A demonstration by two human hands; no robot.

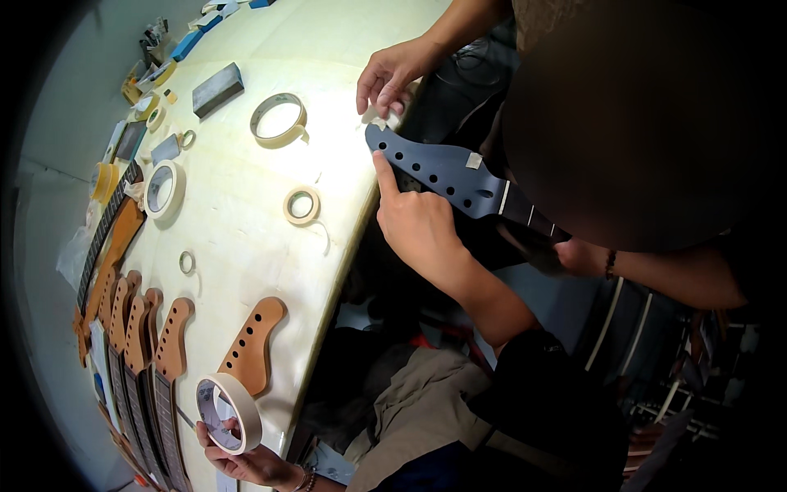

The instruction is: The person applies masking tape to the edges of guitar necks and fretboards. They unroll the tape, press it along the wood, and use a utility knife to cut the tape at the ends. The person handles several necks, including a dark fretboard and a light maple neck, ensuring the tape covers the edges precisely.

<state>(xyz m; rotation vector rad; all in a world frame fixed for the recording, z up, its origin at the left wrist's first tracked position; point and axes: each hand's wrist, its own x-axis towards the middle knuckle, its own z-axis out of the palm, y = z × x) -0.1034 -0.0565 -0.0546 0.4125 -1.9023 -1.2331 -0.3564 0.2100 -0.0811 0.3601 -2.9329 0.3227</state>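
My left hand [256,466] is closed around a wide roll of masking tape [249,416], held up by the table edge in front of a brown guitar headstock [261,332]. My right hand [420,225] holds nothing; its index finger is stretched out, its tip at the edge of a blue-grey guitar headstock [443,174] with a row of peg holes. A piece of tape [474,161] sticks to its face. Another tape piece [379,123] is at its tip, under a co-worker's hand [402,74]. The co-worker's other hand [584,256] is by the neck [529,215].
More tape rolls [279,120] lie about the pale table [246,213]. Several brown guitar necks [170,348] line the left side. A grey block [218,90] sits farther back. The table's edge [348,262] runs diagonally beside my right arm. The co-worker's head blocks the upper right.
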